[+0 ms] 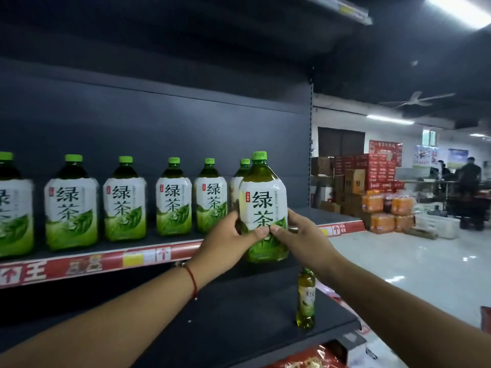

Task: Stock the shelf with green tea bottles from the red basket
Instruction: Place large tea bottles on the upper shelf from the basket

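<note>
Big green tea bottle, clear plastic, glossy label, green ribbed cap, upright at dark metal shelf front edge, right of shelved row. My left hand and right hand wrapped round lower body, thumbs meeting in front.

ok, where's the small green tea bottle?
Small green tea bottle: head view, lower shelf, right end, standing alone below the held bottle.

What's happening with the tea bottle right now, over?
Left hand and right hand both gripping big green tea bottle. Bottle at shelf edge, right end of row. Nothing blocking.
</note>
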